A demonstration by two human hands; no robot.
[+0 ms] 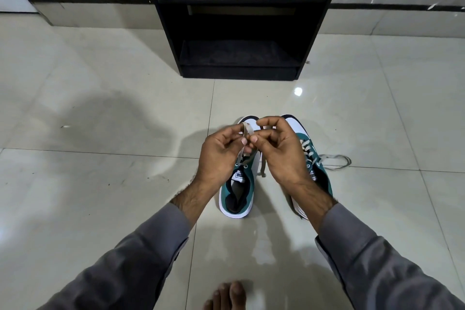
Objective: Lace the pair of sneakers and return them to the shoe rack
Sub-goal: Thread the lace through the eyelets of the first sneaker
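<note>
Two teal and white sneakers stand side by side on the tiled floor, toes pointing away from me. Above the left sneaker [237, 192], my left hand [221, 151] and my right hand [279, 148] meet, each pinching part of its grey lace [245, 131], which loops over my left fingers. One lace end [263, 167] dangles between my hands. The right sneaker [313, 158] is partly hidden under my right hand and forearm; its lace [336, 160] trails loose on the floor to the right.
A black shoe rack [241, 20] with open shelves stands straight ahead against the wall, its bottom shelf a short way beyond the sneakers' toes. My bare foot [227, 296] shows at the bottom edge. Glossy tiles spread to both sides.
</note>
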